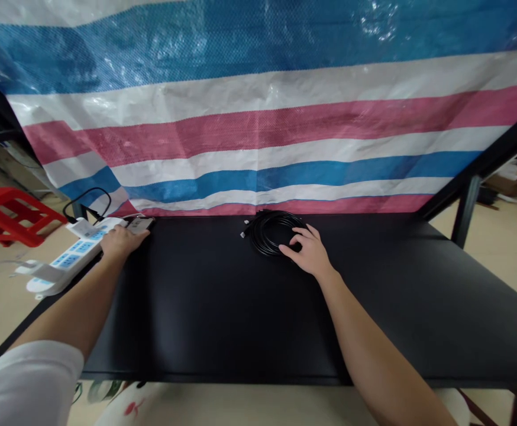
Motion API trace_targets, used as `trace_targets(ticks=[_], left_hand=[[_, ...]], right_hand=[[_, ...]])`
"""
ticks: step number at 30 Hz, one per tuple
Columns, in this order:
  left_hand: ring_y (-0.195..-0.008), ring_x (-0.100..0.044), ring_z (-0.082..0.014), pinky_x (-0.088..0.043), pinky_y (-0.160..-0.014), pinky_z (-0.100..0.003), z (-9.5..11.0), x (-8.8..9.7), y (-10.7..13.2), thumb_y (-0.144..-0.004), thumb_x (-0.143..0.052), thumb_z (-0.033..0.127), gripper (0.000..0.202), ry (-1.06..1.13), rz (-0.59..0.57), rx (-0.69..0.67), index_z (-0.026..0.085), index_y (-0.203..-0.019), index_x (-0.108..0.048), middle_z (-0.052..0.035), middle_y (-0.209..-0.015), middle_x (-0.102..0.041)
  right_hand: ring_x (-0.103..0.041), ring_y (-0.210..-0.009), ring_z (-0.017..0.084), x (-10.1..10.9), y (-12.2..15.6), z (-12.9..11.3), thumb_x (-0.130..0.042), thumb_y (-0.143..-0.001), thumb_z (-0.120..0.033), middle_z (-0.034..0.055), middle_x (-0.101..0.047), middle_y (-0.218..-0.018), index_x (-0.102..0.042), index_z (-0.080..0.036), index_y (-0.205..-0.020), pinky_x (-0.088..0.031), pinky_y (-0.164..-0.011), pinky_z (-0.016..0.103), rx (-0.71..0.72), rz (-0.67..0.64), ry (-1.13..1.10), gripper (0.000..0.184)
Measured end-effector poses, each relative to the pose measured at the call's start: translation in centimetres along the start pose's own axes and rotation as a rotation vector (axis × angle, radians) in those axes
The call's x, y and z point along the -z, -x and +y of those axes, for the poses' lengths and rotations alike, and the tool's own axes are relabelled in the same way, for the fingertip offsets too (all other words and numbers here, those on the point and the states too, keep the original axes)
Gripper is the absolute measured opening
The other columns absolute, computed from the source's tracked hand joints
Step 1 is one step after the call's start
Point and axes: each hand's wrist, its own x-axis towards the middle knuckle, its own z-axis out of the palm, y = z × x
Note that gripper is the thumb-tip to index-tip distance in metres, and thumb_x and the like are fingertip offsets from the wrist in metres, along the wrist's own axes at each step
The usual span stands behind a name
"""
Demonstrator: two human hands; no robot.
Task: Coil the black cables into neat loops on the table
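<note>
A black cable [265, 241] lies in a round coil on the black tabletop [223, 313], its two light-tipped connector ends pointing left. At the coil's right side is my right hand [309, 249], fingers curved and apart, thumb and fingertips by the loops. On the left, my left hand [119, 241] rests palm down over the far end of a white power strip [74, 254]. Its thumb stretches right, along a flat grey device with dark edges [141, 225]. The undersides of the left fingers are hidden.
Plugged into the strip are a white adapter [48, 271] and a white charger [81, 228] with a black cord. A striped woven sheet [258, 136] hangs behind the table. A red plastic stool [16, 216] stands at left; dark frame bars [467, 210] rise at right.
</note>
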Motion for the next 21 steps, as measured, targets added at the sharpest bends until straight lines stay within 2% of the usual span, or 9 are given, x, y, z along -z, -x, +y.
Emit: trace_targets(ticks=[3,5,8,11,15,17,21], left_hand=[[-0.119,-0.052,-0.0381,-0.046,-0.087,-0.041,0.1,0.8,0.4,-0.074,-0.048,0.051,0.075,-0.026,-0.150,0.046,-0.001,-0.128,-0.045,-0.0288,-0.128,-0.055],[-0.121,-0.050,-0.0376,-0.044,-0.089,-0.040,0.4,1.2,0.9,-0.075,-0.048,0.049,0.077,-0.022,-0.178,0.052,-0.005,-0.129,-0.043,-0.0299,-0.130,-0.052],[-0.121,-0.049,-0.0388,-0.042,-0.091,-0.041,0.9,1.2,1.9,-0.075,-0.049,0.043,0.075,-0.025,-0.111,0.044,-0.008,-0.129,-0.041,-0.0315,-0.130,-0.051],[-0.120,-0.048,-0.0399,-0.041,-0.092,-0.045,1.3,0.8,2.8,-0.074,-0.049,0.038,0.067,-0.036,0.006,-0.009,-0.005,-0.126,-0.044,-0.0305,-0.129,-0.051],[-0.119,-0.045,-0.0417,-0.038,-0.094,-0.049,2.0,-0.1,4.1,-0.074,-0.048,0.037,0.061,-0.018,0.054,-0.096,-0.002,-0.120,-0.050,-0.0309,-0.127,-0.050],[-0.120,-0.044,-0.0415,-0.036,-0.095,-0.051,2.6,-0.7,5.1,-0.075,-0.046,0.034,0.056,0.013,0.093,-0.150,0.001,-0.120,-0.052,-0.0295,-0.128,-0.049],[-0.117,-0.046,-0.0395,-0.037,-0.093,-0.051,4.2,-1.6,7.2,-0.077,-0.038,0.028,0.047,0.063,0.072,-0.226,0.005,-0.114,-0.058,-0.0263,-0.122,-0.054]], right_hand=[[-0.043,-0.123,0.035,0.1,0.1,-0.1,-0.063,-0.068,-0.059,0.0095,-0.065,-0.108,-0.059,-0.024,-0.061,-0.036,-0.100,0.059,0.019,0.022,-0.006,0.035],[-0.045,-0.122,0.035,0.2,0.2,-0.3,-0.062,-0.070,-0.058,0.0101,-0.065,-0.110,-0.062,-0.024,-0.067,-0.037,-0.100,0.058,0.038,0.052,-0.011,0.034],[-0.048,-0.120,0.033,0.4,0.4,-0.6,-0.056,-0.076,-0.058,0.0118,-0.062,-0.116,-0.067,-0.024,-0.084,-0.039,-0.100,0.058,0.051,0.111,-0.020,0.036],[-0.050,-0.118,0.032,0.5,0.5,-0.9,-0.049,-0.081,-0.058,0.0125,-0.059,-0.122,-0.067,-0.023,-0.099,-0.039,-0.102,0.055,0.050,0.144,-0.024,0.043],[-0.048,-0.120,0.031,0.6,0.7,-1.2,-0.044,-0.082,-0.060,0.0136,-0.053,-0.130,-0.061,-0.022,-0.114,-0.039,-0.103,0.053,0.003,0.159,-0.028,0.053],[-0.047,-0.122,0.031,0.5,0.8,-1.3,-0.044,-0.081,-0.060,0.0150,-0.051,-0.132,-0.058,-0.020,-0.117,-0.038,-0.103,0.053,-0.051,0.177,-0.036,0.056],[-0.049,-0.119,0.031,0.5,0.8,-1.6,-0.044,-0.079,-0.059,0.0163,-0.053,-0.126,-0.056,-0.018,-0.116,-0.038,-0.103,0.052,-0.183,0.199,-0.055,0.056]])
